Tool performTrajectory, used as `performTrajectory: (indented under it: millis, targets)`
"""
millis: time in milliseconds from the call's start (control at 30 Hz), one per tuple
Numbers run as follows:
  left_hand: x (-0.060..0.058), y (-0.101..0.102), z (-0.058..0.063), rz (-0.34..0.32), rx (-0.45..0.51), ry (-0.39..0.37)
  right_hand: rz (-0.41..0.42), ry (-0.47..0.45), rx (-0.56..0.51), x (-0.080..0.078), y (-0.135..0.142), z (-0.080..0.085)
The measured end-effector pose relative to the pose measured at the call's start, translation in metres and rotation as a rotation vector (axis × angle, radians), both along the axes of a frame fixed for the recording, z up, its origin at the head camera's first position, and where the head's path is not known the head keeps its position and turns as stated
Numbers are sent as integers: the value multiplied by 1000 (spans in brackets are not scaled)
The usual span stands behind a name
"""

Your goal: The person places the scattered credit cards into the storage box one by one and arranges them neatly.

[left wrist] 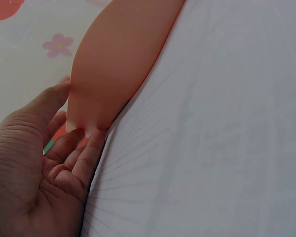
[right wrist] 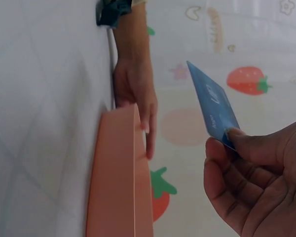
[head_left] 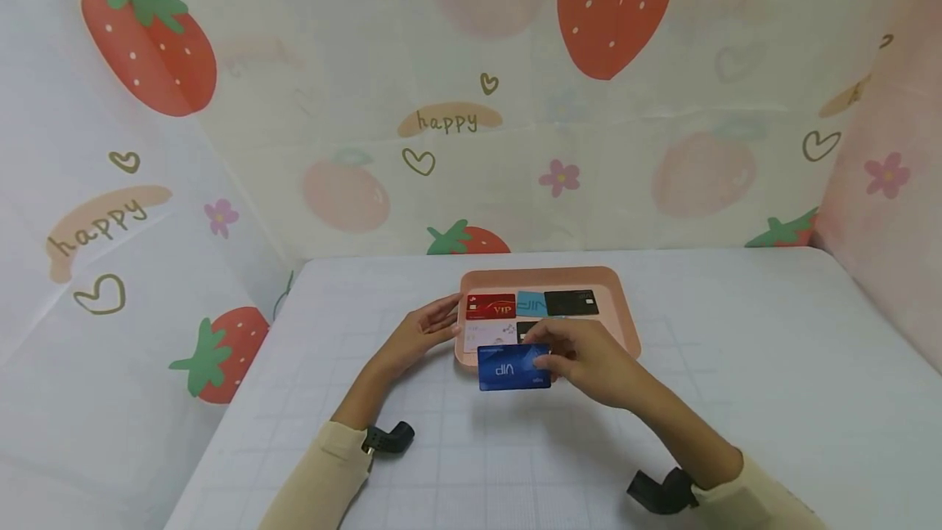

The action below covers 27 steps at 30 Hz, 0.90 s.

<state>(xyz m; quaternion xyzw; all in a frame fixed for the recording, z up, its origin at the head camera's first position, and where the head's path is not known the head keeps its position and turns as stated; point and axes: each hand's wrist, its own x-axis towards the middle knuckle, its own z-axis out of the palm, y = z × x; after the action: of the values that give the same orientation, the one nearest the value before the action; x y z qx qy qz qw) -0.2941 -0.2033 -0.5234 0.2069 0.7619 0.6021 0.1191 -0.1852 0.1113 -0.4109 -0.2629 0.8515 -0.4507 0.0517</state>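
My right hand (head_left: 589, 358) pinches a blue VIP card (head_left: 504, 370) between thumb and fingers, raised over the front edge of a pink tray (head_left: 627, 313). In the right wrist view the card (right wrist: 213, 106) stands tilted above the tray wall (right wrist: 113, 177). My left hand (head_left: 421, 334) is at the tray's left side, its fingertips touching the outer wall (left wrist: 121, 54) in the left wrist view. Inside the tray lie a red VIP card (head_left: 491, 306), a light blue card (head_left: 531, 303), a black card (head_left: 570, 302) and a pale card (head_left: 486, 334). My right hand partly hides another dark card (head_left: 523, 329).
The tray rests on a white table (head_left: 353, 473) with a faint grid pattern. Behind it and at both sides hang cloth sheets (head_left: 353, 39) printed with strawberries, hearts and flowers. Each wrist carries a black camera mount (head_left: 390, 437).
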Motion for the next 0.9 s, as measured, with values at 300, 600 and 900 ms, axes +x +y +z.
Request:
performTrajectory:
  millis: [300, 600, 900]
  targets:
    - [0, -1, -2, -2, 29, -14, -88, -34, -6, -19, 16, -2]
    - [0, 0, 1, -4, 19, -12, -147, -17, -20, -33, 34, -5]
    - [1, 1, 3, -1, 3, 0, -162, -19, -32, -44, 48, -10]
